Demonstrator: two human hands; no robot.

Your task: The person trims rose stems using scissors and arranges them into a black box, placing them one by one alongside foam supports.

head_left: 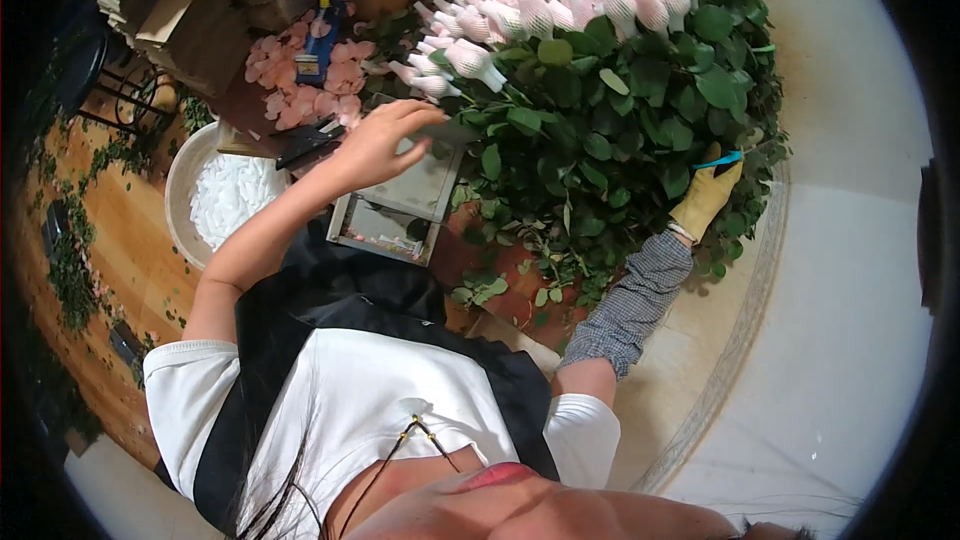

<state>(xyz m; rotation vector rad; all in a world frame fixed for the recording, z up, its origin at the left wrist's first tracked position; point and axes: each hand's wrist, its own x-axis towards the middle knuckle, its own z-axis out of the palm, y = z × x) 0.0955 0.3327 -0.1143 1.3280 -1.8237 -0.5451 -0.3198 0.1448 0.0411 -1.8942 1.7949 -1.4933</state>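
Note:
My left hand [385,140] is bare, its fingers apart and curved, over a metal-framed panel [415,190] and just below a pile of rose buds [535,15] in pale pink mesh sleeves. My right hand [705,195] wears a yellow glove and is closed around a thin blue-handled tool [725,158] at the right side of the dense green rose leaves [600,130]. The tool's far end is hard to make out among the foliage. A dark object [305,145] lies beside my left wrist.
A round tub [180,190] of white pieces stands at left. Behind are pink petals [285,85], a blue tool [313,60] and stacked cardboard [180,20]. A black stool [95,80] and leaf litter [75,280] are on the wooden floor. A pale surface [850,270] runs along the right.

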